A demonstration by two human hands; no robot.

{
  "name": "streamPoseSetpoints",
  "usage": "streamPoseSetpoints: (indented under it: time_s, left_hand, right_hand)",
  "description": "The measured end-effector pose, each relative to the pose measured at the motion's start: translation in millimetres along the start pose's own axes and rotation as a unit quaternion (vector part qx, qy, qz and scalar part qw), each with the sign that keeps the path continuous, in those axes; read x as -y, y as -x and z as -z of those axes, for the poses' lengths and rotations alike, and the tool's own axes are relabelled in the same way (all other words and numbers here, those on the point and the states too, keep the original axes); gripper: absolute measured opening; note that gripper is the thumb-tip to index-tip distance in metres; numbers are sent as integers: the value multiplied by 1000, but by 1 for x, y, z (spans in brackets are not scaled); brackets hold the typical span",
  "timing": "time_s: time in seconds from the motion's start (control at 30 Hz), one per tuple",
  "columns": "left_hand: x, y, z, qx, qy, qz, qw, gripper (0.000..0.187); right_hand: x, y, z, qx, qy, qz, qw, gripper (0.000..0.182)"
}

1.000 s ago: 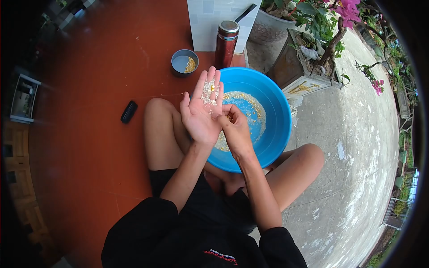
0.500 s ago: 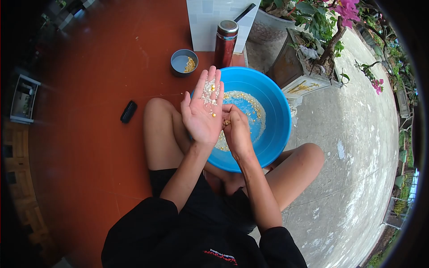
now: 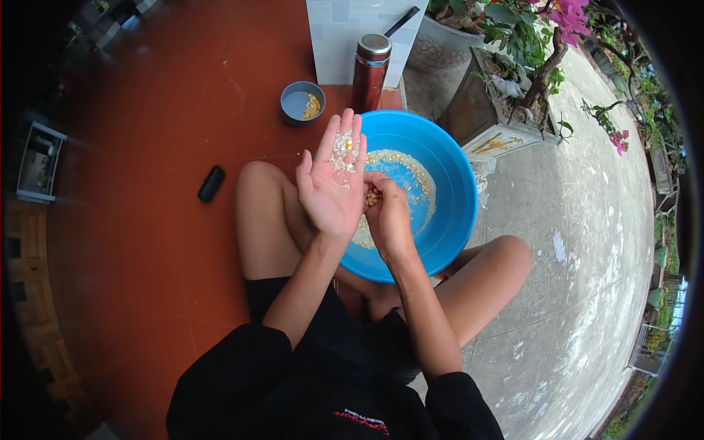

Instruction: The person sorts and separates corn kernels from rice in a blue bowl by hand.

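Head view.

Left hand point(image 3: 328, 192): palm up, flat; fingers extended, slightly apart, closed on nothing. Load: pale grains point(image 3: 340, 158), thinly scattered over fingers and upper palm, with a yellow kernel point(image 3: 348, 144) among them.

Right hand point(image 3: 389, 216): just beside the left, over the basin; fingers curled narrow, cupping several yellow kernels point(image 3: 373, 196).

Blue basin point(image 3: 458, 183): round, wide, in front of the crossed legs. Contents: pale grains and more kernels, mostly in a ring on the bottom.

Grey bowl point(image 3: 294, 103): small, on the red floor point(image 3: 161, 242) beyond the left hand; a little heap of kernels at one side.

Red flask point(image 3: 369, 77): upright, near the basin's far rim.

Handling, as judged. Kernels: very light, hard, smooth, apt to roll or slip, not fragile; best pinched singly across the sides between thumb and forefinger, then kept in a closed palm. Pale grains: finer, lighter, inclined to cling to skin, easily spilled from a tilted palm. Basin: probably light, slightly flexible plastic; hold by opposite sides of the rim. Bowl: seemingly stiff; hold by the wall.
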State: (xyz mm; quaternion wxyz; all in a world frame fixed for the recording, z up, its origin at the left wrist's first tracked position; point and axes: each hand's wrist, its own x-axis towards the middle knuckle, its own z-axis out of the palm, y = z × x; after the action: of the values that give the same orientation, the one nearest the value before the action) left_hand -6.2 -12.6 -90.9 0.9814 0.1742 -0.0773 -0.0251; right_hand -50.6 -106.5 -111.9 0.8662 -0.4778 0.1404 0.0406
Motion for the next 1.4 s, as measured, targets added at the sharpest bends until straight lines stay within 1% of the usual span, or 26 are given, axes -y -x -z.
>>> streamPoseSetpoints:
  time_s: [0.07,0.1,0.17,0.2,0.3,0.4,0.43,0.5,0.53,0.63,0.67,0.73,0.93,1.13,1.33,1.4]
  left_hand:
    - [0,0,1,1,15,7,1000,75]
    - [1,0,1,-7,-17,4,1000,72]
    - [4,0,0,-24,-82,-1,996,67]
    - [4,0,-2,-28,-75,1,997,64]
    - [4,2,-4,-35,-73,6,997,57]
    - [3,1,0,-37,-98,11,994,52]
    - [3,0,1,-40,-100,17,994,52]
    - [5,0,1,-42,-102,40,993,52]
    - [5,1,2,-41,-105,57,992,53]
    - [5,4,2,-41,-91,107,989,56]
    - [7,5,2,-41,-81,124,988,57]
    - [13,8,1,-36,-66,127,989,56]
    - [14,12,-2,-42,-43,143,988,59]
    - [18,13,0,-37,-51,149,987,61]
    - [19,14,-1,-46,-56,158,985,62]
    - [20,14,1,-51,-56,157,985,62]
  right_hand:
    - [1,1,-3,-26,-67,-30,997,37]
    - [2,2,-5,-39,-100,-44,993,37]
    - [6,3,-11,-69,-122,-64,988,36]
    - [7,3,-12,-85,-133,-74,985,35]
    - [6,-2,6,-16,-143,-60,988,30]
    - [21,1,4,-102,-30,41,993,23]
    - [26,2,1,-106,50,100,988,21]
    - [34,2,-2,-110,210,214,948,18]
    - [36,1,0,-106,245,248,931,25]
    - [40,4,2,-107,389,266,875,32]
    - [40,6,2,-110,405,263,868,33]
    - [40,7,2,-117,438,258,853,34]
    - [40,10,1,-142,447,261,844,24]
    - [41,9,1,-137,480,279,820,16]
    - [39,6,3,-106,491,307,809,18]
    - [44,7,4,-101,527,274,798,19]
